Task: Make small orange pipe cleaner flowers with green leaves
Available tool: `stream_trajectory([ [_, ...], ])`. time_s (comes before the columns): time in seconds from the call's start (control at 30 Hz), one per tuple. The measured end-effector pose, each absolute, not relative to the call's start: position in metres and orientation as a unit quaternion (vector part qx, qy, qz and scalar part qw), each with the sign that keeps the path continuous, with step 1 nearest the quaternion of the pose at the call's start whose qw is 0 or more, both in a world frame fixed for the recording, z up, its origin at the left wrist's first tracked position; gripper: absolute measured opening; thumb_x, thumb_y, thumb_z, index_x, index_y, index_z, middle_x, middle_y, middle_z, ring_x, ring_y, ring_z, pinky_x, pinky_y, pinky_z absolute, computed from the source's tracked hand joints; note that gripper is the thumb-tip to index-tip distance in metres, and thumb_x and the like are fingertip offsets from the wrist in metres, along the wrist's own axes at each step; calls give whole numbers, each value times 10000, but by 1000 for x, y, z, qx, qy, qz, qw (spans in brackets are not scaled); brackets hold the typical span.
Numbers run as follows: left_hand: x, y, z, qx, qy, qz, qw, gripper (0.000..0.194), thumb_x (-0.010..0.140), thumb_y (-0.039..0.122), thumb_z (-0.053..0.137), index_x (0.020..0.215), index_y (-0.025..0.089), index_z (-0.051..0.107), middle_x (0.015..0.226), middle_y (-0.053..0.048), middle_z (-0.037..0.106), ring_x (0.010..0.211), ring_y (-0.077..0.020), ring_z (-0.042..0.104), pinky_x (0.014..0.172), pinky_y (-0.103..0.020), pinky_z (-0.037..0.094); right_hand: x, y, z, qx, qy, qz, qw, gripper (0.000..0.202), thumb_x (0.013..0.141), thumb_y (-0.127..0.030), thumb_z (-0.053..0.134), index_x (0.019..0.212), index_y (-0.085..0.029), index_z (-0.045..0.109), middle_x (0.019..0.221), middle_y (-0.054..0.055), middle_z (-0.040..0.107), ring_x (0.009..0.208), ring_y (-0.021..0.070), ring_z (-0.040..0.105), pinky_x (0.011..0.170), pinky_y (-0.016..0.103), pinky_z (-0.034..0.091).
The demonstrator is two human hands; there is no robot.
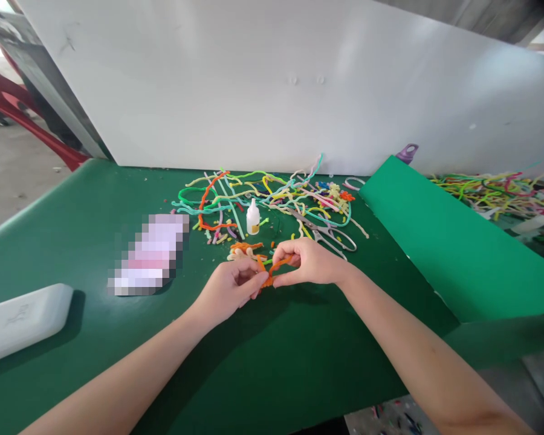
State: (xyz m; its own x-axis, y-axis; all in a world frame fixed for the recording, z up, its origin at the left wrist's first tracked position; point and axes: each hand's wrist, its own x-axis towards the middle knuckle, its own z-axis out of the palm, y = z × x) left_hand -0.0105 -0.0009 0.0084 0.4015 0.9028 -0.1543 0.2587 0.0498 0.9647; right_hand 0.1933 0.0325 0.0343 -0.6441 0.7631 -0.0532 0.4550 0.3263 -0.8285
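Observation:
Above the green table [254,350], my left hand [233,287] pinches an orange pipe cleaner piece [268,279] that is bent and partly coiled. My right hand [306,263] grips a raised strand of the same orange piece between thumb and fingers. Just behind my hands lie more orange and cream pieces [245,251]. A small white bottle [252,220] with a pointed tip stands upright beyond them. Scissors [329,232] rest behind my right hand, beside a tangle of colourful pipe cleaners [263,187].
A blurred-out flat item [149,257] and a white case [27,320] lie on the left. A green board [457,248] stands at the right, with more pipe cleaners [494,196] and part of another person's hand beyond it. A white panel [254,84] rises behind the table.

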Motion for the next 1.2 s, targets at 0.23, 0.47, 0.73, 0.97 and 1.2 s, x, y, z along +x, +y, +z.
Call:
stream_trajectory([
  [0.23,-12,2,5,561,471,399,552,255,852,379,538,740,149,530,530,42,555,353,-23,387,387,-162,266,182,24,25,-297,-916,-19,268,170,907,-269,504,838,-177,630,705,-3,640,639,93,580,563,225,357],
  [0.47,-10,-5,5,452,396,488,633,208,851,320,569,739,151,521,576,27,590,408,-44,479,430,-169,344,182,21,17,-231,-886,-161,367,112,871,-196,540,968,-165,589,624,-25,599,576,90,538,551,228,385],
  [0.73,-7,-8,7,378,324,492,714,165,855,306,566,826,144,562,558,32,567,395,-18,405,417,-148,300,173,23,9,-308,-875,42,372,162,919,-226,452,912,-161,600,686,13,611,620,100,556,584,219,405],
  [0.97,-7,-9,10,394,339,481,706,179,838,327,583,841,150,560,547,35,551,384,-22,372,405,-165,259,174,25,20,-336,-815,353,314,240,882,-345,515,826,-169,667,662,6,610,575,97,516,556,209,411],
  [1.2,-10,-7,5,413,332,466,709,202,867,286,555,718,154,521,531,38,570,373,-15,392,404,-161,245,178,32,17,-315,-756,515,255,276,849,-387,560,940,-156,682,651,-6,584,591,94,511,579,221,413],
])
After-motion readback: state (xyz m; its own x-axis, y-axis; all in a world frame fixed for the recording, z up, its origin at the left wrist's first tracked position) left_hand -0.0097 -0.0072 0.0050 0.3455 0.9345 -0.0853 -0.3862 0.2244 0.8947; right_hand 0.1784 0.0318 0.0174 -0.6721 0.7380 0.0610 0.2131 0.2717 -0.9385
